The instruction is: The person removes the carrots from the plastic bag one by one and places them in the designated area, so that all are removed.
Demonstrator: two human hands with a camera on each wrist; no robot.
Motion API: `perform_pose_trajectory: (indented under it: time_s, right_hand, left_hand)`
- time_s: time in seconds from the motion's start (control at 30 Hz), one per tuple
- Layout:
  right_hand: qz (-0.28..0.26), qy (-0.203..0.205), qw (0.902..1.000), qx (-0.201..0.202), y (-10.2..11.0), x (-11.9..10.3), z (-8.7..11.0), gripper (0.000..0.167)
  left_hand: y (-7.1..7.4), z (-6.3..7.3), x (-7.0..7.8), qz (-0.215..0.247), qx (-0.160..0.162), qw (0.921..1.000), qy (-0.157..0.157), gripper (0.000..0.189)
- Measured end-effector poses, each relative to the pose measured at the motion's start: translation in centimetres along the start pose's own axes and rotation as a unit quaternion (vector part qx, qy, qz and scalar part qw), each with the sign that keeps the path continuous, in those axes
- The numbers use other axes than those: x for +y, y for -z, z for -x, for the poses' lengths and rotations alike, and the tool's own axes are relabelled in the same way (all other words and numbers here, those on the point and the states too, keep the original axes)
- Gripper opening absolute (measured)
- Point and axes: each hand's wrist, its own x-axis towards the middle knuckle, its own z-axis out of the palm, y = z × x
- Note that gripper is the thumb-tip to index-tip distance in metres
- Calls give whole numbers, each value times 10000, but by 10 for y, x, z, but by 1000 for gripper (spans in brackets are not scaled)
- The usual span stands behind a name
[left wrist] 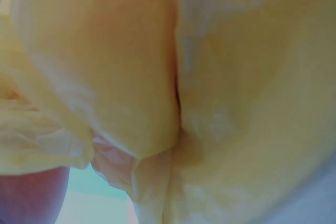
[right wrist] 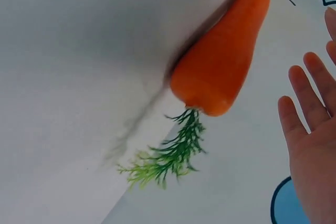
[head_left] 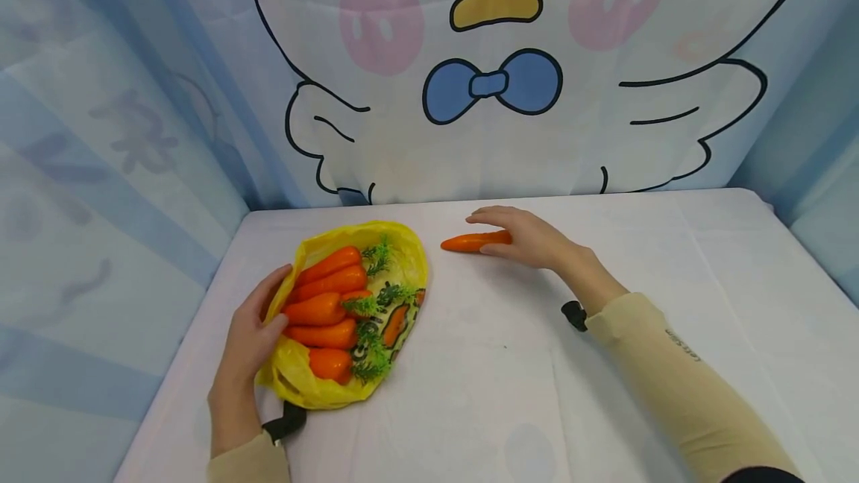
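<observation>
A yellow plastic bag (head_left: pixel 305 386) lies on the left with its mouth spread wide. Inside it are several orange toy carrots (head_left: pixel 329 279) with green leafy tops (head_left: pixel 372 364). My left hand (head_left: pixel 244 338) grips the bag's left rim, thumb on the inner side and fingers outside; the bag's yellow film (left wrist: pixel 252 87) fills most of the left wrist view. One carrot (right wrist: pixel 220 56) lies by itself on the table, right of the bag. Beside it my right hand (head_left: pixel 530 237) hovers with fingers extended; the right wrist view shows those fingers spread and apart from the carrot.
A white cloth covers the table (head_left: pixel 470 393). Its back edge meets a printed curtain (head_left: pixel 496 155) with a cartoon figure, and another curtain (head_left: pixel 101 244) hangs along the left side. Part of the bag's printed side (head_left: pixel 403 319) shows at its right edge.
</observation>
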Motion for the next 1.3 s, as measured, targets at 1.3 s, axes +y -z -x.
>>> perform_pose_trajectory:
  time_s: [1.3]
  right_hand:
    - [-231, 1403, 9887, -477, -67, -135, -75, 54]
  left_hand:
    - [0, -1, 0, -37, -35, 10000, 10, 74]
